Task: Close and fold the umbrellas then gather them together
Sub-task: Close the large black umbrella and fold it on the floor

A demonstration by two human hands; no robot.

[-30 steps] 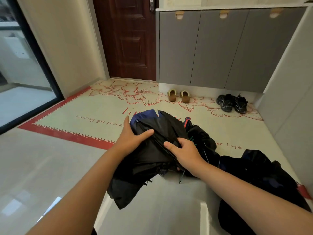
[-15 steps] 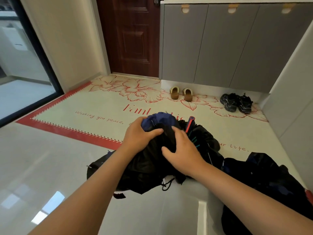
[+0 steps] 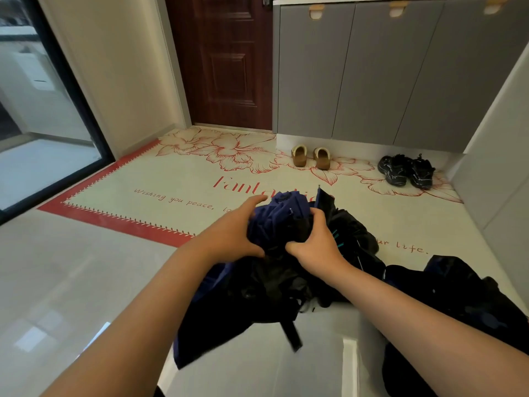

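Both left grip [image 3: 229, 234] and right grip [image 3: 317, 243] clutch the umbrella [image 3: 282, 213] near floral mat [image 3: 171, 179] (tiles [image 3: 57, 282] beside).

Two hands [image 3: 232, 233] [image 3: 317, 245], seemingly three dark umbrellas [image 3: 274, 222] [image 3: 353, 233] [image 3: 458, 290], two tan slippers [image 3: 299, 156] [image 3: 322, 158], two black sneakers [image 3: 393, 170] [image 3: 420, 173], one floral mat [image 3: 171, 179], three grey cabinet doors [image 3: 312, 75] [image 3: 392, 75] [image 3: 463, 81].

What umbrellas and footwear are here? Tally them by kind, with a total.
Umbrellas: 3, it seems: the held umbrella, a black umbrella behind it, a dark umbrella at right.
Slippers: 2
Shoes: 2
Total: 7
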